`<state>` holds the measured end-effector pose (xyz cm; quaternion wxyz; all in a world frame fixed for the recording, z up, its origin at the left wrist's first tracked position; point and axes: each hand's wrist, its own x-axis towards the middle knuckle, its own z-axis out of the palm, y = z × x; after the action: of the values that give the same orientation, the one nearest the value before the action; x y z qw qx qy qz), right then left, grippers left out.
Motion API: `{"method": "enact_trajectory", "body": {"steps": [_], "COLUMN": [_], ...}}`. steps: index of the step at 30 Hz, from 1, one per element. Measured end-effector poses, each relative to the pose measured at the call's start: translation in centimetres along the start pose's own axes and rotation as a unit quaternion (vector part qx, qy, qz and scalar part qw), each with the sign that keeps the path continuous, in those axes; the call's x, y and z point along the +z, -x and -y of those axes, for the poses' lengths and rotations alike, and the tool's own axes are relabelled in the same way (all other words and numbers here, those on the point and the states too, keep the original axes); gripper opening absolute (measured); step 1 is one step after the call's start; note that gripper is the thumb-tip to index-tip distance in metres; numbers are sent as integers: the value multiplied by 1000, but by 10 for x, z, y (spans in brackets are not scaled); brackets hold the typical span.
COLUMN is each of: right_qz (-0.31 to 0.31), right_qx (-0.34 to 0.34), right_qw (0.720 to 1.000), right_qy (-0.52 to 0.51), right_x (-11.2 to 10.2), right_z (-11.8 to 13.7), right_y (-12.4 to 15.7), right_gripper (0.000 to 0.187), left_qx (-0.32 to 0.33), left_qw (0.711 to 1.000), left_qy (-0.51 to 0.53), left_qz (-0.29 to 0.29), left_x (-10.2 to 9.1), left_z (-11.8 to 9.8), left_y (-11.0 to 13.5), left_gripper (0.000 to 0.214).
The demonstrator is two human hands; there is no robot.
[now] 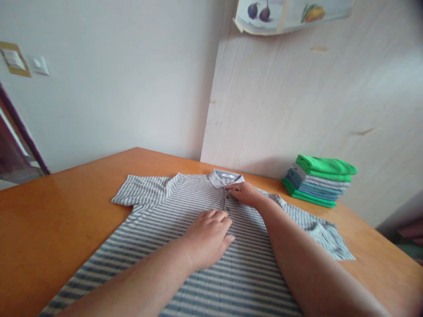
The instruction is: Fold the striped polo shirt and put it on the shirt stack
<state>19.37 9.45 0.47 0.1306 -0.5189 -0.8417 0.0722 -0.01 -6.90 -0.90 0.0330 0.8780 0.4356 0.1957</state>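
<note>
A grey-and-white striped polo shirt (185, 202) lies spread front side up, its collar at the far end and both short sleeves out to the sides. My left hand (209, 237) rests on the chest beside the lower end of the button placket, thumb held apart and fingers bent loosely over the cloth. Just below the collar (217, 180), my right hand (243, 193) has its fingertips drawn together on the top of the placket. Its thumb is hidden. Part of the right side of the shirt is covered by my right forearm.
The shirt lies on an orange-brown wooden table (82, 207). At the back right stands a stack of folded clothes (319, 180), green, grey and blue. Behind the table is a pale board (264, 110) leaning on the wall, with a fruit picture (291, 15) taped up high.
</note>
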Motion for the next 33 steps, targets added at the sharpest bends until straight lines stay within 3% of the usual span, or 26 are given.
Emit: {"method": "enact_trajectory", "body": {"steps": [3,11,20,27,33], "right_qz": [22,28,-42,17,49], "right_qx": [-11,44,69,35,61], "right_qw": [999,992,997,998,985], "right_qy": [26,117,20,51,153], "right_x": [-3,-6,0,-7,-13], "right_z": [5,22,7,17,35], "right_y": [2,5,0,2,8], "right_gripper": [39,42,39,37,44], "left_qx": [2,3,-3,-2,0], "left_qw": [1000,1000,1000,1000,1000], "left_qy": [-2,1,-15,-19,-19], "left_qz": [1,8,9,12,9], "left_x": [0,-2,1,0,-1], "left_z": [0,-1,-1,-2,-2], "left_y": [0,0,1,1,0], "left_gripper": [33,32,36,37,36]}}
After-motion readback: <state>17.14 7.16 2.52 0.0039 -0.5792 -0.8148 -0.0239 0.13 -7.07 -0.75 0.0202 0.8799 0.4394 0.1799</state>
